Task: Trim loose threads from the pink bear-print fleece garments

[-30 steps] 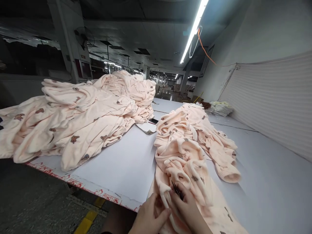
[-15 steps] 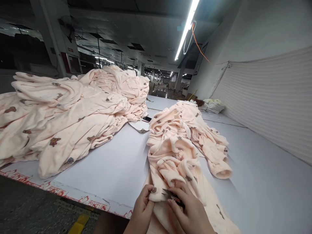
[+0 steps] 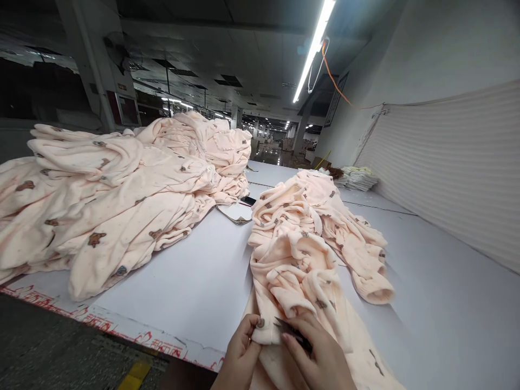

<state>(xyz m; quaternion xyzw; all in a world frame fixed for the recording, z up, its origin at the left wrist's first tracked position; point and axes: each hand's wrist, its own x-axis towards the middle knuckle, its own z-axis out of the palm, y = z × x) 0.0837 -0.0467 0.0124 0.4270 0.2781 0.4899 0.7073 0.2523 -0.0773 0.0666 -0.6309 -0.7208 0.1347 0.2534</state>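
A peach fleece garment [image 3: 303,260] with small brown bear prints lies bunched along the white table [image 3: 195,276] in front of me. My left hand [image 3: 239,357] pinches a folded edge of this garment at the near table edge. My right hand [image 3: 320,360] is closed on small dark thread snips [image 3: 290,330], whose tips rest against the same fabric edge, right beside my left thumb.
A large heap of the same peach garments [image 3: 117,184] covers the table's left side. A phone [image 3: 247,200] and a card or paper [image 3: 233,215] lie beside it. Folded pale cloths [image 3: 359,177] sit at the far right by a corrugated wall [image 3: 455,162]. Floor with a yellow stripe [image 3: 136,374] lies below left.
My left hand went from lying beside the fabric to pinching its folded edge. The snips in my right hand moved up to that edge. The view shifted slightly.
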